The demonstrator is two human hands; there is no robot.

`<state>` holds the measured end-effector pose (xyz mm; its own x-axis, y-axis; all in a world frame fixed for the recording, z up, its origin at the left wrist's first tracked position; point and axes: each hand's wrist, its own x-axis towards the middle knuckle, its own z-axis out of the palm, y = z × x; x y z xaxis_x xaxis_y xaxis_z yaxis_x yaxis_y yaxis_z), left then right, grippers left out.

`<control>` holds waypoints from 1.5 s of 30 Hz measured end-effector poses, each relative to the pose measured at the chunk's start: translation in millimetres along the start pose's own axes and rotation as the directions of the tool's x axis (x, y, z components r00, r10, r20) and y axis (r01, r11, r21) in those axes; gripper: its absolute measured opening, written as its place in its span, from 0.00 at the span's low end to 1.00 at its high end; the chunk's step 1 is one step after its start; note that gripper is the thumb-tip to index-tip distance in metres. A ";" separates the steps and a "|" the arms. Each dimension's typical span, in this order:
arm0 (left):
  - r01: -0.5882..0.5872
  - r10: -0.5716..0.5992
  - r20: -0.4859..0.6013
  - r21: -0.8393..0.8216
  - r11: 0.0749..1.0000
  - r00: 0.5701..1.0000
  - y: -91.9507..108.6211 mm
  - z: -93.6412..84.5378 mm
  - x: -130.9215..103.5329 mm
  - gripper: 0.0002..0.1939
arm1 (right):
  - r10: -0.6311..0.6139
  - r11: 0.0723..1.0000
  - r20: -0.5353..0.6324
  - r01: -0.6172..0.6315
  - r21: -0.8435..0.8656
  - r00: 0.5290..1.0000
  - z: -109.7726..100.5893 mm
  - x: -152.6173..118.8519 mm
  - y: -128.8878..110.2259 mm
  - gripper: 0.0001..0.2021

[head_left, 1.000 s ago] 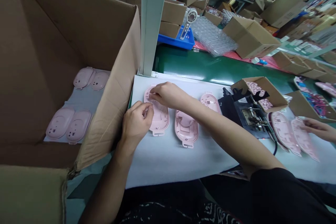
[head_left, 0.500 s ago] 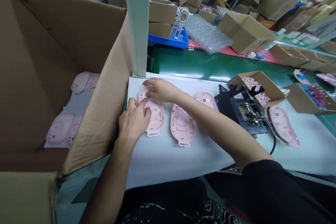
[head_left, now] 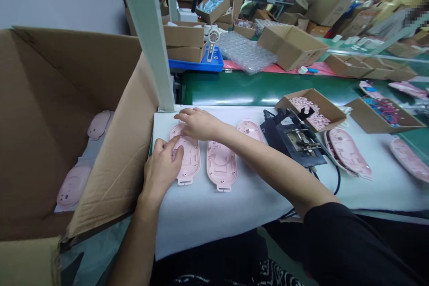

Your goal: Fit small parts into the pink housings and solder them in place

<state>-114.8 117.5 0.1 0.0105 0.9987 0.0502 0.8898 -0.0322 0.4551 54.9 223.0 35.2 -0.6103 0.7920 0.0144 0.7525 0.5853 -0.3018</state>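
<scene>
- Head view: one head-worn camera, facing forward and down over the white worktable [head_left: 194, 214].
- Near field: the left hand [head_left: 161, 165] and right hand [head_left: 201, 125], within arm's reach, left of centre.
- Left margin: an open carton [head_left: 115, 174], close to the lens, seen into from above.
- Far field: a green surface [head_left: 217, 89], then cardboard boxes [head_left: 290, 47], viewed obliquely across the upper part.

A white handheld fan [head_left: 213, 38] rests in a blue plastic tray [head_left: 192, 65] at 12 o'clock, bubble wrap [head_left: 245, 51] lying toward 1 o'clock.
</scene>
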 end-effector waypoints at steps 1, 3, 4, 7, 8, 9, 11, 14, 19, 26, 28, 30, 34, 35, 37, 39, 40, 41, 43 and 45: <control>-0.025 0.019 -0.084 -0.069 0.997 0.996 1.9 -3.2 -7.1 0.21 | -0.026 1.000 -0.067 0.026 0.000 0.997 -6.3 -12.0 -0.1 0.23; -0.129 0.074 -0.268 -0.196 0.972 0.961 10.9 -12.2 -25.3 0.18 | -0.098 0.994 -0.192 0.106 0.030 0.976 -18.8 -39.5 -0.8 0.20; -0.194 0.097 -0.332 -0.273 0.942 0.938 18.3 -17.1 -34.8 0.15 | -0.141 0.985 -0.241 0.160 0.063 0.960 -24.4 -54.3 -1.8 0.17; -0.293 -0.009 -0.373 -0.743 0.602 0.928 49.1 -26.4 -54.7 0.11 | -0.281 0.925 -0.386 0.355 0.134 0.879 -34.3 -99.3 -9.8 0.14; -0.242 -0.090 -0.298 -0.890 0.387 0.950 61.0 -26.7 -57.0 0.11 | -0.329 0.904 -0.430 0.412 0.114 0.841 -34.8 -113.4 -13.8 0.14; -0.142 -0.154 -0.167 -0.976 0.166 0.974 72.9 -25.5 -57.5 0.14 | -0.365 0.895 -0.463 0.441 0.063 0.808 -33.9 -126.6 -17.7 0.16; 0.109 -0.183 0.131 -0.986 -0.126 0.974 95.6 -19.3 -55.0 0.22 | -0.397 0.912 -0.474 0.396 -0.108 0.786 -29.5 -149.5 -22.8 0.17; 0.323 -0.107 0.347 -0.926 -0.193 0.932 122.9 -3.2 -51.1 0.34 | -0.376 0.917 -0.480 0.246 -0.313 0.793 -26.2 -178.4 -16.6 0.12; 0.147 0.221 0.181 -0.976 0.160 0.958 139.6 27.1 -46.0 0.30 | -0.246 0.958 -0.670 0.069 -0.279 0.701 -59.6 -235.8 43.9 0.10; -0.315 0.342 0.001 -0.384 0.868 0.940 98.5 41.9 -18.1 0.24 | 0.679 0.715 -0.454 -0.660 0.231 0.576 -96.8 -316.0 178.5 0.20; -0.493 0.516 0.013 -0.274 0.826 0.857 91.4 49.2 -11.4 0.21 | 0.693 0.720 -0.277 -0.649 0.244 0.665 -86.2 -327.6 190.4 0.21; -0.687 0.700 0.006 -0.186 0.702 0.714 94.5 62.4 -5.9 0.21 | 0.665 0.743 -0.201 -0.612 0.272 0.719 -75.4 -331.8 191.8 0.21; -0.850 0.852 0.013 0.075 0.522 0.524 117.9 96.5 5.2 0.24 | 0.625 0.763 -0.193 -0.538 0.358 0.757 -73.6 -331.7 189.7 0.20; -0.860 0.864 0.034 0.117 0.496 0.503 123.1 103.9 8.5 0.24 | 0.617 0.761 -0.248 -0.486 0.430 0.747 -77.4 -332.8 188.8 0.19; -0.870 0.872 0.074 0.151 0.469 0.483 129.8 114.4 14.4 0.21 | 0.613 0.727 -0.391 -0.297 0.619 0.686 -87.5 -337.1 182.1 0.17; -0.864 0.863 0.093 0.148 0.481 0.497 132.3 117.1 17.0 0.19 | 0.606 0.672 -0.504 -0.057 0.739 0.615 -97.9 -341.1 166.3 0.19; -0.857 0.855 0.095 0.140 0.495 0.510 132.8 115.5 16.2 0.18 | 0.592 0.658 -0.549 0.039 0.752 0.590 -102.2 -342.0 155.2 0.20; -0.858 0.854 0.097 0.127 0.498 0.511 133.2 112.1 13.8 0.17 | 0.571 0.671 -0.607 0.111 0.733 0.553 -105.4 -341.7 142.7 0.22; -0.876 0.868 0.117 0.072 0.477 0.482 134.8 102.0 5.2 0.15 | 0.491 0.756 -0.739 0.196 0.624 0.461 -107.1 -337.2 116.2 0.24; -0.884 0.879 0.129 -0.026 0.466 0.460 137.1 90.7 -6.6 0.14 | 0.366 0.848 -0.856 0.248 0.468 0.364 -99.9 -327.9 92.0 0.21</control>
<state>48.5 110.1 -18.4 0.8456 0.4357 0.3083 0.3937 -0.8992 0.1908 349.0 34.5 97.9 0.2654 0.6511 0.7111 0.3715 0.6115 -0.6986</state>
